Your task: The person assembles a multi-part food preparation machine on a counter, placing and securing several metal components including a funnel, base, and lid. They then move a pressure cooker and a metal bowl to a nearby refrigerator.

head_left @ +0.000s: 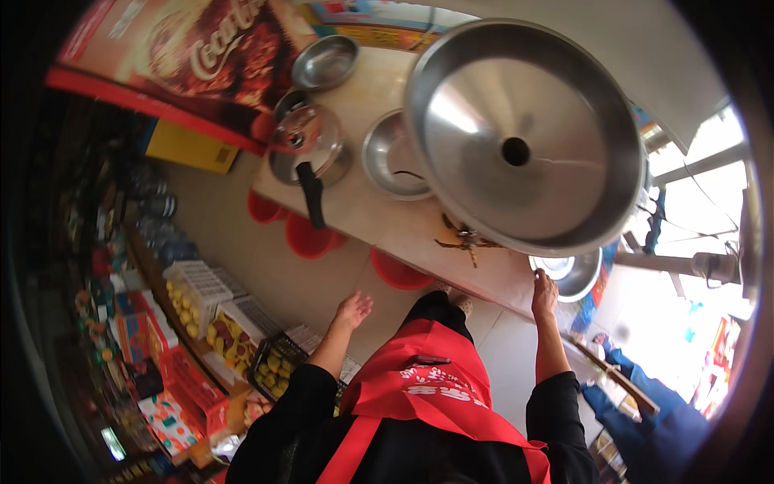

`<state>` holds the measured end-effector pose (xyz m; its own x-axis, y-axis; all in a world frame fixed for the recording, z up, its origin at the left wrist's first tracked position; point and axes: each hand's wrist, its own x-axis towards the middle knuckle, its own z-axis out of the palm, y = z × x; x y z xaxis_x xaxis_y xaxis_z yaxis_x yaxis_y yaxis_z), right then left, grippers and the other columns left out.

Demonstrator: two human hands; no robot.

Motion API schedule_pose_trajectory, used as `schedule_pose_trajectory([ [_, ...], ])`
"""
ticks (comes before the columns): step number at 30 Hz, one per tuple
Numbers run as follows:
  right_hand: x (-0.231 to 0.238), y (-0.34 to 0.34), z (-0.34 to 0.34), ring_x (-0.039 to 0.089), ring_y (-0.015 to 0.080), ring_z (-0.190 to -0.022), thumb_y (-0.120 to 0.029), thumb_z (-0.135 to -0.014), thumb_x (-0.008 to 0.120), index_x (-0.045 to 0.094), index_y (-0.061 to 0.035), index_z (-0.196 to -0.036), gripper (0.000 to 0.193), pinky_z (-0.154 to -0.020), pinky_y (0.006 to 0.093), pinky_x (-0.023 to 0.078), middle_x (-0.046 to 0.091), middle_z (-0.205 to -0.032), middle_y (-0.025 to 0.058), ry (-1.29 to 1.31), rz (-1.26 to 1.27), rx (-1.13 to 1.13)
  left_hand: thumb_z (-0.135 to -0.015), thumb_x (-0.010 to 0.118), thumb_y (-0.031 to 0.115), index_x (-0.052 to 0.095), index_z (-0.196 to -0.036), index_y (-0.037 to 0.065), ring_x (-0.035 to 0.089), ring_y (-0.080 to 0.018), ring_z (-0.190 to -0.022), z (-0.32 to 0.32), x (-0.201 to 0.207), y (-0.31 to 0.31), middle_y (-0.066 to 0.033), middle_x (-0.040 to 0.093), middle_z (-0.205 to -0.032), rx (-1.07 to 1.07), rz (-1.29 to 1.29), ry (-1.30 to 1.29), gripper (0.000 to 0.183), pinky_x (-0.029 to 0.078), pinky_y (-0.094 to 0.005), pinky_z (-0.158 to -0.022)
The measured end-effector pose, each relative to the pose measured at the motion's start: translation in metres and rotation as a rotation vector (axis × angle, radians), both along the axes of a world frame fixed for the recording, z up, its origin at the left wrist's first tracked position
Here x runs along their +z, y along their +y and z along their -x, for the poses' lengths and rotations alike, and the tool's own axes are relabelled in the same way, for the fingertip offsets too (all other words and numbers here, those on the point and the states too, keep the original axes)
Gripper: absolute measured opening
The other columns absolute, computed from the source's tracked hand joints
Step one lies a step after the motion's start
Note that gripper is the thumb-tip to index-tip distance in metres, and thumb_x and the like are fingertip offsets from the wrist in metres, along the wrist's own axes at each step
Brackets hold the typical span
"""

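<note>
My left hand (353, 310) is in the air over the floor, fingers apart, with nothing in it. At the table's front edge on the right is my right hand (545, 294), its fingers bent and drawn together. Its fingertips are beside the rim of a shiny metal bowl (582, 281); whether they hold that rim or something small I cannot make out. Above the table stands a large round steel pan (524, 181) with a dark hole at its middle, hiding part of the tabletop. Left of its rim are some dark, thin sticks or tongs (468, 235).
On the light table (363, 218) are a metal basin (395, 157), a glass-lidded pot (310, 149) with a black handle, and another metal bowl (326, 63). Red stools (310, 238) stand underneath. Fruit crates (278, 367) line the left. A person in blue (645, 411) is at lower right.
</note>
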<state>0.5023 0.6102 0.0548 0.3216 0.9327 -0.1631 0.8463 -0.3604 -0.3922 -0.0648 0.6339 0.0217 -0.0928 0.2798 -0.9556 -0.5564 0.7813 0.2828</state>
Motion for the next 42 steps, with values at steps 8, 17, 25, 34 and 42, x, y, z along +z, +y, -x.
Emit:
schedule_pose_trajectory([
  [8,-0.019,0.028,0.024,0.050,0.0354,-0.117,-0.015,-0.086,0.064,0.050,-0.0084,-0.131,0.047,-0.099,0.0468,0.039,0.055,-0.125,0.0143,-0.030,-0.020,-0.028,-0.094,0.062,0.031,0.045,-0.135,0.018,0.062,-0.0291,-0.101,0.101,0.022,-0.159,-0.0115,0.061,-0.120,0.198,0.037,0.154,0.046,0.054,-0.0425,-0.080],
  [17,-0.012,0.086,0.223,0.058,0.0347,-0.105,-0.007,-0.087,0.061,0.064,-0.0059,-0.106,0.019,-0.091,0.0427,0.046,0.063,-0.106,0.0146,0.216,-0.128,0.255,-0.097,0.058,0.026,0.033,-0.147,0.012,0.064,-0.0323,-0.095,0.183,-0.018,-0.169,-0.0184,0.058,-0.120,0.253,0.060,-0.012,0.057,0.058,-0.0455,-0.074],
  [25,0.004,0.232,0.541,0.060,0.0413,-0.098,-0.026,-0.087,0.069,0.050,-0.0024,-0.127,0.050,-0.085,0.0442,0.050,0.059,-0.116,0.0209,0.501,-0.298,0.185,-0.095,0.063,0.022,0.055,-0.129,0.013,0.065,-0.0118,-0.083,0.311,-0.003,-0.016,-0.0034,0.067,-0.104,-0.338,-0.265,0.179,0.037,0.052,-0.0251,-0.064],
  [34,0.018,0.299,0.574,0.064,0.0437,-0.090,-0.012,-0.073,0.074,0.037,-0.0022,-0.111,0.054,-0.076,0.0500,0.053,0.059,-0.103,0.0238,0.336,0.255,0.156,-0.096,0.060,0.036,0.056,-0.128,0.009,0.057,-0.0048,-0.079,0.238,0.007,0.170,0.0011,0.064,-0.100,-0.613,-0.548,-0.066,0.042,0.045,-0.0190,-0.063],
  [42,0.028,0.285,0.593,0.057,0.0430,-0.093,-0.014,-0.075,0.074,0.047,-0.0041,-0.109,0.044,-0.077,0.0526,0.048,0.054,-0.103,0.0223,0.158,0.014,0.060,-0.095,0.051,0.057,0.057,-0.123,0.007,0.059,-0.0113,-0.086,0.130,-0.012,0.270,-0.0018,0.063,-0.101,-0.320,-0.491,-0.374,0.057,0.046,-0.0233,-0.073],
])
